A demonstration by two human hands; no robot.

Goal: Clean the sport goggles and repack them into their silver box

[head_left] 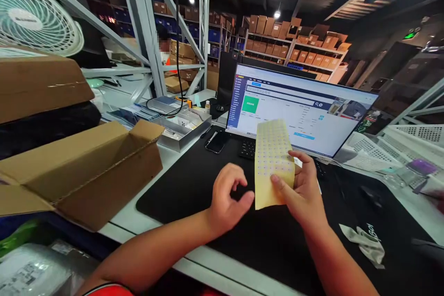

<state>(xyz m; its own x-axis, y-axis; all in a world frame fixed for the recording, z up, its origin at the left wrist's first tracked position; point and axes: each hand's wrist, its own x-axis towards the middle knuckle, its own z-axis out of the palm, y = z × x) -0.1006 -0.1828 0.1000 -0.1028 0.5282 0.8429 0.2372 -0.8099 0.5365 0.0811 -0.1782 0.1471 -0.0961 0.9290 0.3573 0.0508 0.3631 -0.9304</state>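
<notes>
A yellow sheet of small stickers (274, 157) is held upright over the desk, with rows of tiny marks on its upper part. My right hand (303, 189) grips its lower right edge, thumb in front and the other fingers behind. Just left of the sheet hovers my left hand (231, 199), fingers curled and thumb apart from them, with nothing visible in it. Behind the sheet stand a keyboard (247, 149), partly covered, and a lit monitor (298, 106).
An open cardboard box (111, 180) stands at the left, below a fan (31, 18). A phone (215, 141) lies on the black desk mat (180, 189). Crumpled paper (367, 245) and a mouse (371, 196) are at right, near white baskets (419, 134). A person (164, 53) is in the background.
</notes>
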